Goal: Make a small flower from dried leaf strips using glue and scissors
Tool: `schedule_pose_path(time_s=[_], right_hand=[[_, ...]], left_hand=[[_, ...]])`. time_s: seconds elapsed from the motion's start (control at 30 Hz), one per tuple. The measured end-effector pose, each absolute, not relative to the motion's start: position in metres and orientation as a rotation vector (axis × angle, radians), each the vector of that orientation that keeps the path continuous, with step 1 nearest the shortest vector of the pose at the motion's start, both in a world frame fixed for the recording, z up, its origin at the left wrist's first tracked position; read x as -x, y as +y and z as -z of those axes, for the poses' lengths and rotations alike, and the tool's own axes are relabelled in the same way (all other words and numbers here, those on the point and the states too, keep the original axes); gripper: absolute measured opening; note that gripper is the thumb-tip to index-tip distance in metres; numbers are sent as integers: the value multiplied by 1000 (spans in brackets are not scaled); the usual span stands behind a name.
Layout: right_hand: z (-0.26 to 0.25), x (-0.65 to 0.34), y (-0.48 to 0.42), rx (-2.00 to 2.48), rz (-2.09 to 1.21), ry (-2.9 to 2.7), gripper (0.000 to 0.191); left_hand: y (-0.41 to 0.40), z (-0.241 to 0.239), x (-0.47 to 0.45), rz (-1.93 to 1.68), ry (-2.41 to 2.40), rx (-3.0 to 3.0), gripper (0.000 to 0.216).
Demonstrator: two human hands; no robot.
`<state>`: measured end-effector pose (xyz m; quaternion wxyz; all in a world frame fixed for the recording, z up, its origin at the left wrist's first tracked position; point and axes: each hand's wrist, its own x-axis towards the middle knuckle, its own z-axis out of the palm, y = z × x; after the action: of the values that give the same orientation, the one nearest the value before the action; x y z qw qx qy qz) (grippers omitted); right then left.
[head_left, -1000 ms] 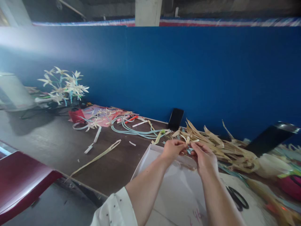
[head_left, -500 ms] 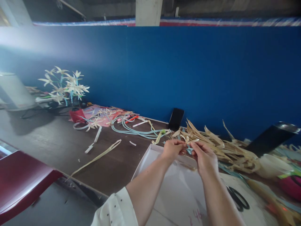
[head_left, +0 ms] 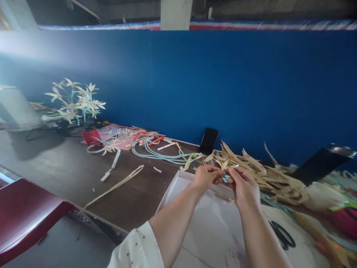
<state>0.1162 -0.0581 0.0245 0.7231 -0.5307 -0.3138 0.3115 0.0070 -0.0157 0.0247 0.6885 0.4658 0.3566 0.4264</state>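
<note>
Above the far end of a shallow white box (head_left: 195,230), my two hands meet around a small flower of pale dried husk (head_left: 224,165). My left hand (head_left: 206,175) pinches its base from the left, fingers closed. Thumb and forefinger of my right hand (head_left: 244,186) are closed on one of its cream petals from the right. A bit of light blue material (head_left: 225,179) shows between the hands below the petals; what it is I cannot make out. Behind them lies a heap of dried corn husks (head_left: 256,171).
A black phone (head_left: 209,140) leans against the blue partition (head_left: 178,85). Left of it lie a coiled pale-blue cord (head_left: 161,158) and a husk strip (head_left: 117,186). Finished-looking husk flowers (head_left: 83,100) stand farther left. Black scissor handles (head_left: 283,236) and a dark cylinder (head_left: 323,163) are at right.
My right hand has shifted slightly to the right, and the flower's petals have turned a little. My left hand stays nearly in place.
</note>
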Motion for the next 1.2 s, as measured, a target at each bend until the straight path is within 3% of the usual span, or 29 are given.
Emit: schedule_pose_path(time_s=[0.73,1.2], right_hand=[[-21,-116,-57,1212,-661,-758,34],[-21,-115,-56,1259,-700,-717,38]], left_hand=[[-12,-19,-9,-998,787,-1026,20],[-14,-22,-8,-1013,738,-1029,10]])
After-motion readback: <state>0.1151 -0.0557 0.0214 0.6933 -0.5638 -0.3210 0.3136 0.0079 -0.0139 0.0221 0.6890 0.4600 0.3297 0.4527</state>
